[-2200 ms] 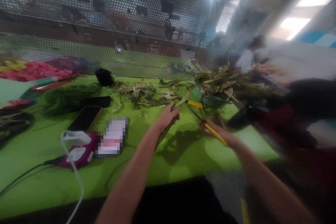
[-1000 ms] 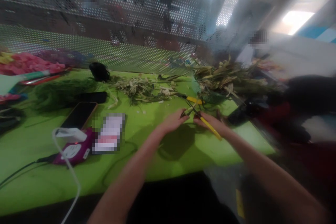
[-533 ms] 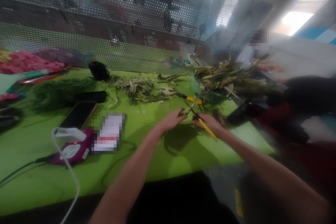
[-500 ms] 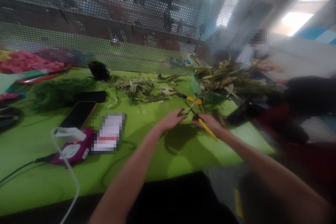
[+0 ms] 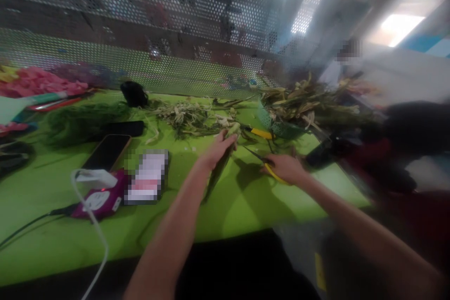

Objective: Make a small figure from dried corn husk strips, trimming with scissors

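Note:
My left hand [image 5: 216,150] is closed round a green plant stem [image 5: 218,168] that slants down under my wrist toward the near edge. My right hand [image 5: 286,168] grips yellow-handled scissors [image 5: 269,168], their dark blades pointing left toward the stem over the green table [image 5: 228,211]. The two hands are a short way apart. Just beyond my left hand lies a heap of cut stems and leaves [image 5: 190,117].
A green basket [image 5: 277,126] full of dried leaves stands at the back right, with a second yellow-handled tool [image 5: 260,132] beside it. Two phones [image 5: 108,150], a purple device [image 5: 98,199] with a white cable, dark green foliage [image 5: 80,119] and pink flowers [image 5: 38,82] lie left. A perforated metal screen [image 5: 140,56] backs the table.
My left hand has moved up and away from the scissors with the stem, which now hangs long beneath it. My right hand has dropped slightly with the scissors.

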Motion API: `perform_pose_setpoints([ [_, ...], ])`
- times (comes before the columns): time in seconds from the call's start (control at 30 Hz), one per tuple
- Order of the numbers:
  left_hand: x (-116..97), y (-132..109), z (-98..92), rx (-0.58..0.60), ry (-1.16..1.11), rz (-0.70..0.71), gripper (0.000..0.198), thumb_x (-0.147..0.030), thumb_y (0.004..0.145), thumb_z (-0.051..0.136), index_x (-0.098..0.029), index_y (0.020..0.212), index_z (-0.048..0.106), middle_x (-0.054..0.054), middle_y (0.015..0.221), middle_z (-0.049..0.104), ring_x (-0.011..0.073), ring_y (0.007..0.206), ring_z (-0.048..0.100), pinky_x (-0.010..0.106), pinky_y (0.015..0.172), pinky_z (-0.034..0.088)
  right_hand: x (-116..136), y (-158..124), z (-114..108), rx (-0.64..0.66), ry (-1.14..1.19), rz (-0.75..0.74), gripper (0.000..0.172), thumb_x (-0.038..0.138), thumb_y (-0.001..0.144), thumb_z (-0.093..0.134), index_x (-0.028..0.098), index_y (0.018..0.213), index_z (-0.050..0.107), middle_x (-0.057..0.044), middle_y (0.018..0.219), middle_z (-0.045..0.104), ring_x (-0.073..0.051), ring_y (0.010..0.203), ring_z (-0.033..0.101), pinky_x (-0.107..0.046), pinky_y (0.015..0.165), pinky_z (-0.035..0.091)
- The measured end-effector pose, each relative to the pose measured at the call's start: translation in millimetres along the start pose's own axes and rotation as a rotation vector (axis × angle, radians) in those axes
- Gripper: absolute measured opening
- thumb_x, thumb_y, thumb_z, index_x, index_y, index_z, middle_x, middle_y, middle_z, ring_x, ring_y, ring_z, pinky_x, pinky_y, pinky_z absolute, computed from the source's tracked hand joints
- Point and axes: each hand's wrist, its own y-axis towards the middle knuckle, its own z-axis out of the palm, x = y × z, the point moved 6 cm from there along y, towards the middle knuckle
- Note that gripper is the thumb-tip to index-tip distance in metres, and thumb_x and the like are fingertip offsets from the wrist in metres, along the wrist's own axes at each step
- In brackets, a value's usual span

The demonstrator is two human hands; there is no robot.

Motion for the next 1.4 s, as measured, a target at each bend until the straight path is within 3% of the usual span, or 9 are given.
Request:
perform_pose_setpoints([
  [0.17,-13,0,-22.6,-0.197,-0.178,0.024,0.041,-0.045,0.072,0.074,-0.021,0.098,0.052,-0.003,0.065,0.065,0.0094,0.05,0.057,0.021,0.051,0.043,5,-4,-5,0.052,-0.076,-0.004,0.037,0.047,0.083,0.063,0.022,0.111,0.069,-0.013,0.108,0.075,-0.031,0.09,0.07,-0.032,0.066,0.045],
  [0.37,-13,-1,-24.1,-0.214,-0.2,0.017,0.039,-0.039,0.071,0.074,-0.02,0.098,0.052,-0.003,0.065,0.066,0.0104,0.052,0.06,0.022,0.053,0.046,15,-2,-24,0.145,-0.121,-0.138,0.04,0.029,0.079,0.064,0.023,0.119,0.067,-0.012,0.108,0.074,-0.029,0.093,0.068,-0.03,0.067,0.043],
  [0.53,-10,1,-22.0,-0.188,-0.178,0.006,0.038,-0.035,0.072,0.073,-0.02,0.101,0.053,-0.001,0.069,0.068,0.0126,0.057,0.064,0.023,0.054,0.046,27,35,-43,-0.103,-0.122,-0.112,0.045,0.023,0.091,0.047,0.028,0.135,0.06,-0.009,0.125,0.068,-0.028,0.103,0.065,-0.031,0.074,0.045],
  [0.63,-9,1,-20.9,-0.169,-0.178,0.003,0.034,-0.032,0.073,0.071,-0.019,0.1,0.055,0.001,0.073,0.069,0.0142,0.062,0.066,0.023,0.054,0.047,41,65,-31,-0.098,-0.052,-0.214,0.05,0.013,0.085,0.054,0.025,0.132,0.062,-0.009,0.137,0.06,-0.024,0.106,0.063,-0.027,0.075,0.046],
  [0.8,-8,2,-20.5,-0.172,-0.175,-0.005,0.031,-0.033,0.073,0.071,-0.017,0.097,0.058,0.003,0.075,0.069,0.014,0.066,0.065,0.024,0.059,0.049,35,80,-33,-0.17,0.165,-0.178,0.02,0.027,0.087,0.058,0.018,0.099,0.071,-0.008,0.105,0.071,-0.021,0.09,0.064,-0.028,0.074,0.044],
  [0.93,-5,6,-27.6,-0.247,-0.073,-0.005,0.033,-0.034,0.077,0.068,-0.018,0.105,0.06,0.006,0.084,0.07,0.0155,0.07,0.065,0.027,0.063,0.05,22,65,-45,-0.122,0.772,-0.162,0.032,0.047,0.076,0.071,0.016,0.082,0.064,0.0,0.071,0.064,-0.015,0.068,0.057,-0.028,0.068,0.044],
  [1.13,-20,2,-29.5,-0.429,0.582,0.295,0.055,-0.034,0.078,0.069,-0.019,0.13,0.057,0.016,0.14,0.057,0.0319,0.131,0.05,0.046,0.107,0.04,28,56,-43,-0.169,1.122,-0.088,0.044,0.052,0.056,0.082,0.019,0.069,0.055,0.004,0.06,0.054,-0.013,0.058,0.05,-0.029,0.06,0.042],
  [1.3,-14,2,7.8,-0.103,0.496,0.392,0.026,-0.042,0.084,0.062,-0.019,0.094,0.07,0.009,0.1,0.072,0.0235,0.097,0.063,0.037,0.092,0.047,54,57,-45,-0.29,1.039,-0.172,0.038,0.051,0.065,0.077,0.018,0.065,0.058,0.003,0.059,0.055,-0.013,0.058,0.048,-0.028,0.06,0.04],
  [1.4,-7,5,7.2,-0.125,0.299,0.365,0.017,-0.036,0.081,0.065,-0.018,0.081,0.067,0.002,0.081,0.069,0.0171,0.078,0.06,0.029,0.077,0.046,68,59,-43,-0.313,1.026,-0.23,0.033,0.048,0.07,0.073,0.018,0.067,0.06,0.003,0.061,0.056,-0.013,0.059,0.048,-0.027,0.061,0.04],
])
